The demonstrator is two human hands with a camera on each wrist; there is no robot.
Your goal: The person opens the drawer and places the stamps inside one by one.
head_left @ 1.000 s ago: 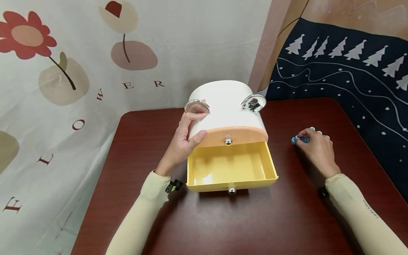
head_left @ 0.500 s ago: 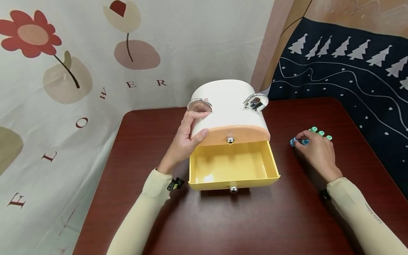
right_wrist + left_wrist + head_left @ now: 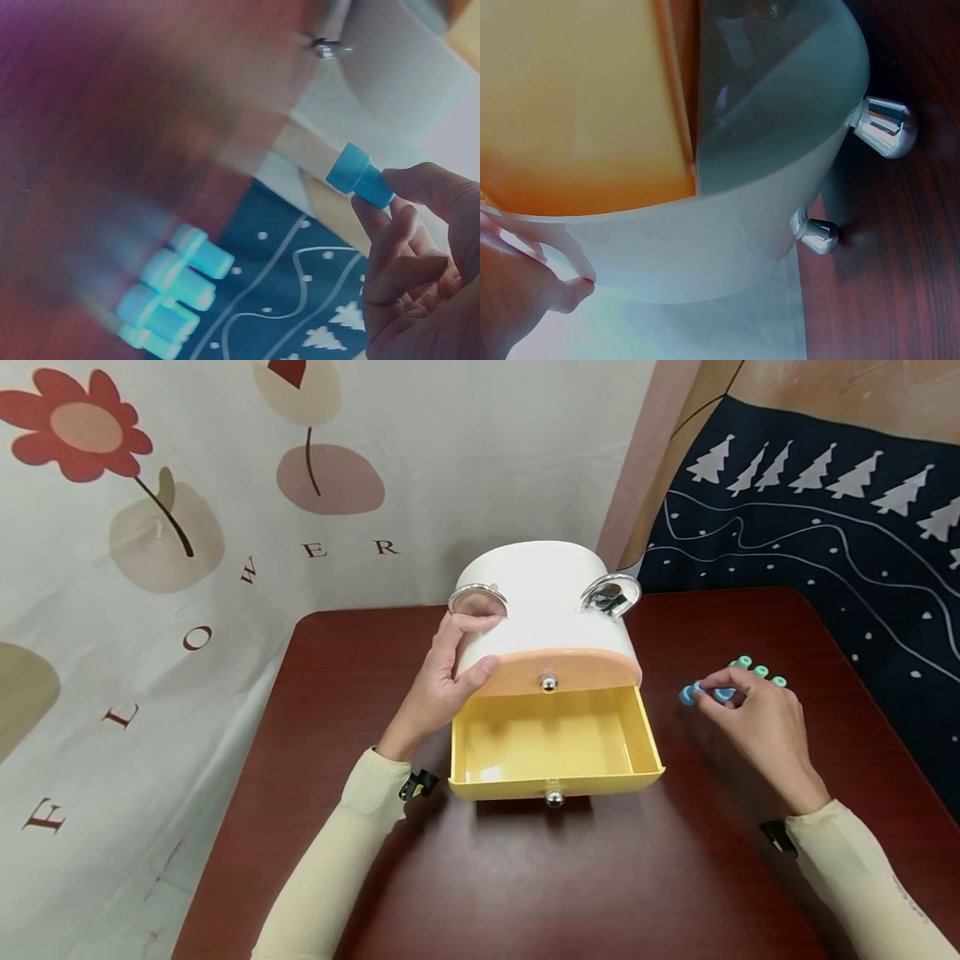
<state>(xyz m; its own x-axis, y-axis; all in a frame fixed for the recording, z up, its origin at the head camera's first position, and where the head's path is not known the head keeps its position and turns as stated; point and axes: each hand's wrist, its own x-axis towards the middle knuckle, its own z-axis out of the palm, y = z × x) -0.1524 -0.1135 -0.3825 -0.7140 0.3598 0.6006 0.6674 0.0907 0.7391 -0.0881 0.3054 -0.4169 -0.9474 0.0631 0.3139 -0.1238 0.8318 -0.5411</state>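
Observation:
A white drawer box [image 3: 542, 602] with two chrome handles stands on the dark red table [image 3: 525, 877]. Its lower yellow drawer [image 3: 553, 747] is pulled out and looks empty; the orange drawer [image 3: 555, 670] above is shut. My left hand [image 3: 448, 681] grips the box's left side, thumb on the orange front, and the left wrist view shows the box [image 3: 727, 240] close up. My right hand [image 3: 750, 714] pinches a small blue cap-shaped piece [image 3: 697, 693] just above the table. The right wrist view shows the blue piece [image 3: 358, 177] between thumb and fingertips.
Several small green pieces [image 3: 757, 670] lie on the table behind my right hand, also blurred in the right wrist view as green pieces [image 3: 172, 289]. A flower-print cloth [image 3: 187, 527] hangs at the back left, a dark tree-print cloth [image 3: 825, 527] at the right.
My right hand has lifted slightly and drawn back with the blue piece, uncovering the green pieces. The left hand keeps its hold on the box.

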